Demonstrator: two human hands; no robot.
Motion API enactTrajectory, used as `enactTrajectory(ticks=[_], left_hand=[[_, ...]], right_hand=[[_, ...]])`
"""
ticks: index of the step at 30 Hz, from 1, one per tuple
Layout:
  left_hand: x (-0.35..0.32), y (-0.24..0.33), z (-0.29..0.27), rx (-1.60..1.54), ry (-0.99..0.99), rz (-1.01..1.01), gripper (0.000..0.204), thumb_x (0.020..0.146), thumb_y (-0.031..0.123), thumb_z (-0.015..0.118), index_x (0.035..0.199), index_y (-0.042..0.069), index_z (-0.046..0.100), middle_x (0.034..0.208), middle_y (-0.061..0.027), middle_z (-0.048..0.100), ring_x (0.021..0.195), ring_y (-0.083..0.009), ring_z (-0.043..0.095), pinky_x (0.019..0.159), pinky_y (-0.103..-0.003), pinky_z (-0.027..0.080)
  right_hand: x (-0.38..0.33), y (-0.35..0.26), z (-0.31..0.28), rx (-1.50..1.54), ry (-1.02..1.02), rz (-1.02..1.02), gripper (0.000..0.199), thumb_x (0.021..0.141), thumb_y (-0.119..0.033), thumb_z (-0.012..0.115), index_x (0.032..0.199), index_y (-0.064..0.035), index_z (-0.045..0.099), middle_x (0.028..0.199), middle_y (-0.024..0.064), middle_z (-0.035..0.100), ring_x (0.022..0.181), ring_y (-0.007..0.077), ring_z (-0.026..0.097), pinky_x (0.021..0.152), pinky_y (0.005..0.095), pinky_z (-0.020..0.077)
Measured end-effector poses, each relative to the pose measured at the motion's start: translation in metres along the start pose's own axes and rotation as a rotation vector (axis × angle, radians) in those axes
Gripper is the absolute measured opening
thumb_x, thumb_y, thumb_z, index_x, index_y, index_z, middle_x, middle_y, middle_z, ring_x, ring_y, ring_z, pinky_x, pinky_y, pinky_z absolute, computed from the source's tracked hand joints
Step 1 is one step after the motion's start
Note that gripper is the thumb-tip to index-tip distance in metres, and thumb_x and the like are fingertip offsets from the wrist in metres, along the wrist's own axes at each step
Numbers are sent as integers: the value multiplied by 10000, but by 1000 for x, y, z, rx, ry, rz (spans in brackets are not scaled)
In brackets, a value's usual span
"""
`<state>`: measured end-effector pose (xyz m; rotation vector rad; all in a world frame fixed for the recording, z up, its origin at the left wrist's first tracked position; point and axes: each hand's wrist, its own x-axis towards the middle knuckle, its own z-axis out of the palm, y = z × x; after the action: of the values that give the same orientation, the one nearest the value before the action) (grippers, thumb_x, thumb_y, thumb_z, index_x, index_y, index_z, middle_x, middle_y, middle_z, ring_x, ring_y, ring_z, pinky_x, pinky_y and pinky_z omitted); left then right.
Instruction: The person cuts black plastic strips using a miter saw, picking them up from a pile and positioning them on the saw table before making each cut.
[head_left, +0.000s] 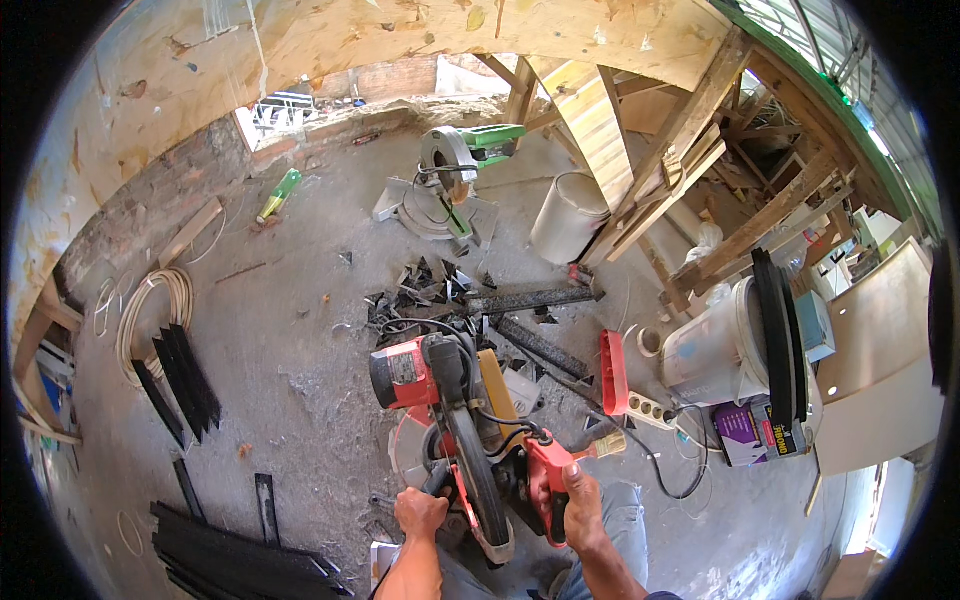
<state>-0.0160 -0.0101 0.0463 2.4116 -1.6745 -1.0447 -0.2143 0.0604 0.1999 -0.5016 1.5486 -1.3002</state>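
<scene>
A red and black miter saw (455, 440) stands on the floor right in front of me. My right hand (582, 505) is wrapped around its red handle (546, 470). On the saw's left side, my left hand (420, 512) is closed low by the base, at a dark piece (437, 478) whose kind I cannot make out. The blade is hidden by its round guard (475, 465). Just beyond the saw lies a heap of black offcuts (425, 285), with longer black strips (530, 300) to its right.
Black angled strips (240, 555) lie at the lower left, more (185, 380) beside a coiled hose (140, 310). A green miter saw (450, 190) stands farther off. At right are a power strip (650, 410), a paintbrush (605, 445), a white bucket (715, 345) and leaning timber (665, 190).
</scene>
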Motion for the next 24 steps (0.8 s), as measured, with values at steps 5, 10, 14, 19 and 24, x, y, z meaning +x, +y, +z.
enactTrajectory(ticks=[5, 10, 14, 19, 24], left_hand=[[4, 0, 4, -5, -29, 7, 352, 609, 140, 675, 830, -133, 694, 899, -354, 661, 911, -474, 671, 846, -476, 547], [7, -14, 9, 9, -28, -14, 342, 602, 142, 677, 816, -124, 695, 892, -358, 657, 901, -479, 669, 838, -477, 550], [9, -8, 4, 57, -81, -29, 532, 692, 401, 799, 906, -79, 714, 956, -294, 690, 972, -437, 673, 859, -476, 541], [10, -4, 6, 70, -123, -25, 498, 692, 370, 800, 890, -80, 717, 967, -292, 691, 965, -442, 674, 861, -475, 542], [5, -2, -6, 28, -126, -39, 540, 697, 378, 795, 904, -112, 701, 966, -326, 675, 988, -454, 663, 868, -477, 544]], right_hand=[[1, -1, -3, -2, 1, -36, 631, 951, -648, 472, 963, -36, 624, 779, 20, 591, 681, 95, 557, 587, 240, 450], [-4, -4, 4, -40, 2, -34, 648, 942, -666, 467, 947, -38, 628, 759, 19, 592, 651, 95, 552, 577, 240, 444], [-3, 11, -2, -27, 48, -4, 657, 937, -677, 462, 939, -42, 631, 741, 23, 605, 619, 95, 552, 566, 242, 444], [-7, 9, -4, -5, 98, 4, 702, 908, -711, 475, 956, -27, 631, 726, 28, 623, 594, 100, 565, 533, 243, 442], [-6, 14, -5, -23, 85, -24, 708, 909, -714, 470, 966, -28, 636, 724, 30, 628, 590, 102, 568, 523, 244, 438]])
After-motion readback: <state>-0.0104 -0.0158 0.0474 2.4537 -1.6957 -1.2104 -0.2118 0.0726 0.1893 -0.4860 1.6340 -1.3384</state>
